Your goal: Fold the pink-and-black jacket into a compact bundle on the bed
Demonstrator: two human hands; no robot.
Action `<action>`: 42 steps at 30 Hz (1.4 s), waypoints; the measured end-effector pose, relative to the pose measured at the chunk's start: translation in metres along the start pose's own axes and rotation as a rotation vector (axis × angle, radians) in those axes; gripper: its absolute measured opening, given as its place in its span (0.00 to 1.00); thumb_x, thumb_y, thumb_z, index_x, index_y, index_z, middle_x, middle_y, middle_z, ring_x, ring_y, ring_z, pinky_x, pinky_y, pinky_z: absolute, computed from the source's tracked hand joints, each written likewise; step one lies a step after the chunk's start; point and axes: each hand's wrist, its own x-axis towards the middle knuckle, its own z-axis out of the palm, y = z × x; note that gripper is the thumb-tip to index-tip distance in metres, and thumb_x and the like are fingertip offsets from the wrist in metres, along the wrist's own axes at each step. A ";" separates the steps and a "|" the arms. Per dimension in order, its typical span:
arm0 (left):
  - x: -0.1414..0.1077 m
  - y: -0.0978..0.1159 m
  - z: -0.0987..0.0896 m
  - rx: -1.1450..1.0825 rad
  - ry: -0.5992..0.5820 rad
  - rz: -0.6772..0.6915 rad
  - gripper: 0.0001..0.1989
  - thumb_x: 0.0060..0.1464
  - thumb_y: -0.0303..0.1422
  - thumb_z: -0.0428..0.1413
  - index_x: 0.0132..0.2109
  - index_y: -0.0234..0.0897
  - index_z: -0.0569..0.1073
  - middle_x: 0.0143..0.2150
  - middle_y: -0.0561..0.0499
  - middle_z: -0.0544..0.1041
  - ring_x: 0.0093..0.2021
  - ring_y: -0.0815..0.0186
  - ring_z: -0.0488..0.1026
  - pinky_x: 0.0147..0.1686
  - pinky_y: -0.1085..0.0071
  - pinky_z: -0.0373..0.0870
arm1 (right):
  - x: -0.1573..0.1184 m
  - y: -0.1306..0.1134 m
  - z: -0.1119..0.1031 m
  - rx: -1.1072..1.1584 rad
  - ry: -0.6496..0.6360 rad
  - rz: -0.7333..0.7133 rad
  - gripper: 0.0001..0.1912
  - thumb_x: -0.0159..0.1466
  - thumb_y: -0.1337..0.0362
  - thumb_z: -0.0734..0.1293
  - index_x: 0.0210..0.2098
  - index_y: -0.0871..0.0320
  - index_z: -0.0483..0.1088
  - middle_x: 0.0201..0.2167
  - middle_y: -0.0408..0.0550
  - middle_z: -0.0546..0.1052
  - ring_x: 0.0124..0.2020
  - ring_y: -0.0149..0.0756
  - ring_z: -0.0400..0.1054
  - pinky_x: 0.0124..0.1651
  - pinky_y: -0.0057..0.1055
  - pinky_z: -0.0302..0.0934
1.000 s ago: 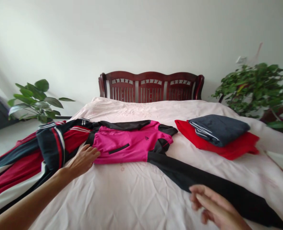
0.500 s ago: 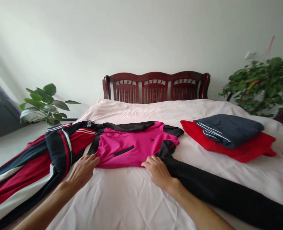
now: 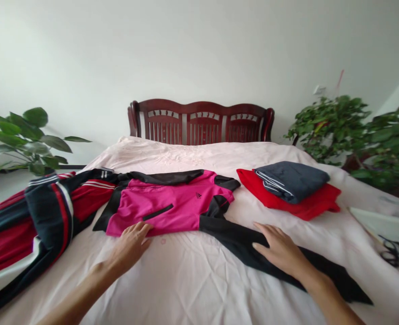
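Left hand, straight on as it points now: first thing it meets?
The pink sports top: the left hand has its fingertips at the top's lower hem, seemingly touching, though depth is hard to judge.

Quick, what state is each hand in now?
Left hand: open, on the pink sports top, holding nothing.
Right hand: open, flat on the black sleeve, holding nothing.

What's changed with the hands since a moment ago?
The right hand slid outward off the pink jersey onto its black sleeve, lying flat. The left hand shifted along the jersey's lower edge, holding nothing. The folded dark grey garment on the red garment and the striped garment stayed put.
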 end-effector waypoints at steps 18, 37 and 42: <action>-0.057 0.144 -0.032 -0.888 0.042 0.167 0.31 0.50 0.33 0.61 0.61 0.52 0.67 0.65 0.45 0.64 0.64 0.50 0.65 0.60 0.55 0.67 | -0.013 -0.190 -0.041 1.167 -1.057 -0.173 0.27 0.57 0.53 0.72 0.52 0.62 0.72 0.40 0.49 0.77 0.36 0.34 0.72 0.38 0.29 0.65; -0.119 0.071 -0.042 -0.584 -0.137 -0.251 0.31 0.51 0.44 0.58 0.64 0.57 0.65 0.70 0.49 0.60 0.62 0.51 0.68 0.58 0.55 0.68 | 0.063 -0.088 0.048 -0.128 -0.302 -0.636 0.14 0.59 0.73 0.65 0.42 0.53 0.73 0.40 0.45 0.76 0.44 0.38 0.66 0.48 0.33 0.58; -0.114 0.081 -0.031 -0.303 -0.222 -0.122 0.16 0.49 0.27 0.52 0.45 0.46 0.73 0.55 0.48 0.73 0.42 0.62 0.78 0.45 0.65 0.72 | 0.058 -0.087 0.035 -0.209 -0.282 -0.741 0.14 0.54 0.78 0.61 0.35 0.55 0.69 0.35 0.44 0.72 0.40 0.37 0.63 0.42 0.32 0.55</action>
